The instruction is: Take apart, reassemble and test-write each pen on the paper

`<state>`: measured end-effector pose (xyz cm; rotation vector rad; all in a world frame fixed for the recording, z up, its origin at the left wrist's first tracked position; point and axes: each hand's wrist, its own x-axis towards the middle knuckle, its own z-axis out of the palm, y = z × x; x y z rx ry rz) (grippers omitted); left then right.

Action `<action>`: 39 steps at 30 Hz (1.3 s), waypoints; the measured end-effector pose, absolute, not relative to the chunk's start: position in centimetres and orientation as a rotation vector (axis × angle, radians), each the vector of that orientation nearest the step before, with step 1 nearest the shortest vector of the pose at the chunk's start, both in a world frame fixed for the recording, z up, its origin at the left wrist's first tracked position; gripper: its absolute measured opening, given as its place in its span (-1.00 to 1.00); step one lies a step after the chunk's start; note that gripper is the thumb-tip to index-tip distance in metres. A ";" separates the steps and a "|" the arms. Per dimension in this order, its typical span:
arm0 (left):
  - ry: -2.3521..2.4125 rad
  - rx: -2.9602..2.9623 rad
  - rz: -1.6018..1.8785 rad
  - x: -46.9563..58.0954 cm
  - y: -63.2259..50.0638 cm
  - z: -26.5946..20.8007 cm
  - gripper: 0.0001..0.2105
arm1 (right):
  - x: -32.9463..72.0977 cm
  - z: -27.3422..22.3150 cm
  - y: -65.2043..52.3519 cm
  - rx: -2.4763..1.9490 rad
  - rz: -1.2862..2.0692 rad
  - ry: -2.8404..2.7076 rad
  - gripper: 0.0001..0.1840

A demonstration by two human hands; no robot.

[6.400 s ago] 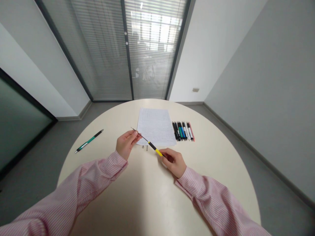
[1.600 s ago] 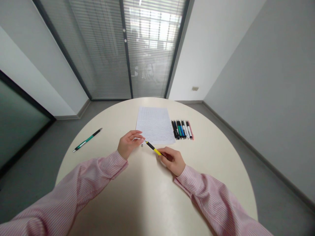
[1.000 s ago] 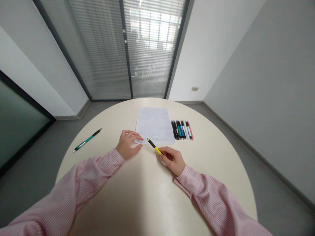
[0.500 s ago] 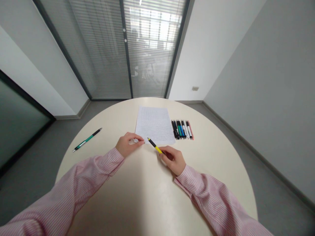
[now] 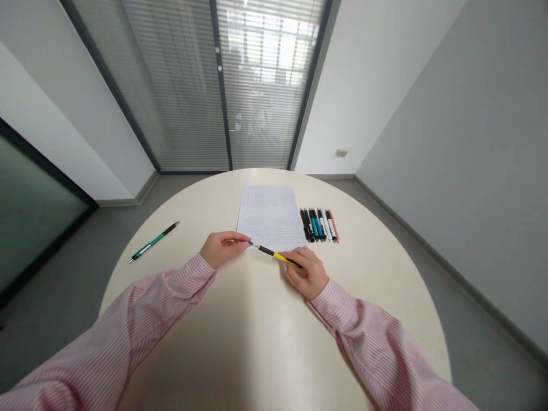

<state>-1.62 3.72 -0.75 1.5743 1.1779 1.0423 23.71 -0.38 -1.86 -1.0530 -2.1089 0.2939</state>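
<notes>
My right hand is closed around the yellow and black pen, which lies nearly level and points left. Between the thumb and fingers of my left hand is a small dark pen tip. It is at the front end of the yellow pen; whether the two are joined is too small to tell. Both hands are just above the near edge of a sheet of lined paper.
A green and black pen lies alone at the left of the round table. To the right of the paper, several pens lie side by side in a row. A glass partition with blinds stands beyond the table.
The yellow pen has swung from a steeper slant to nearly level, and its front end has come to the small tip in my left hand. My right hand's fingers now cover its rear part.
</notes>
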 end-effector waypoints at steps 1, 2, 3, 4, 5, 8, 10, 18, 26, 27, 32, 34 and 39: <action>1.182 1.597 1.039 -1.6 3.7 -0.8 -0.73 | 23.7 -1.8 -0.4 -1.059 0.282 -2.120 -0.69; 1.187 1.620 1.030 -1.6 3.7 -0.9 -0.73 | 23.7 -1.8 -0.4 -1.064 0.270 -2.131 -0.70; 1.194 1.641 1.020 -1.5 3.6 -0.9 -0.74 | 23.7 -1.8 -0.4 -1.069 0.258 -2.141 -0.70; 1.203 1.664 1.011 -1.5 3.6 -1.0 -0.74 | 23.7 -1.7 -0.4 -1.071 0.246 -2.152 -0.70; 1.211 1.690 1.006 -1.5 3.5 -1.0 -0.75 | 23.7 -1.7 -0.4 -1.072 0.233 -2.163 -0.70; 1.237 1.766 0.995 -1.4 3.3 -0.8 -0.76 | 23.7 -1.6 -0.4 -1.068 0.200 -2.194 -0.69; 1.249 1.799 0.985 -1.4 3.1 -0.7 -0.77 | 23.7 -1.5 -0.4 -1.063 0.182 -2.198 -0.69; 1.214 1.753 0.933 -1.3 3.1 -0.8 -0.76 | 23.8 -1.3 -0.4 -1.089 0.165 -2.136 -0.74; 1.237 1.793 0.971 -1.3 2.9 -0.6 -0.79 | 24.1 -1.7 -0.1 -1.080 0.187 -2.120 -0.85; 1.245 1.804 0.976 -1.3 2.9 -0.7 -0.79 | 24.1 -1.7 -0.1 -1.079 0.191 -2.123 -0.85; 1.248 1.868 0.999 -1.4 2.9 -0.9 -0.81 | 24.2 -1.7 0.0 -1.092 0.211 -2.130 -0.83; 1.246 1.872 1.004 -1.4 2.9 -0.9 -0.81 | 24.1 -1.7 -0.1 -1.103 0.218 -2.138 -0.81; 1.240 1.874 1.003 -1.3 2.8 -0.8 -0.80 | 23.7 -1.7 -0.2 -1.132 0.243 -2.116 -0.75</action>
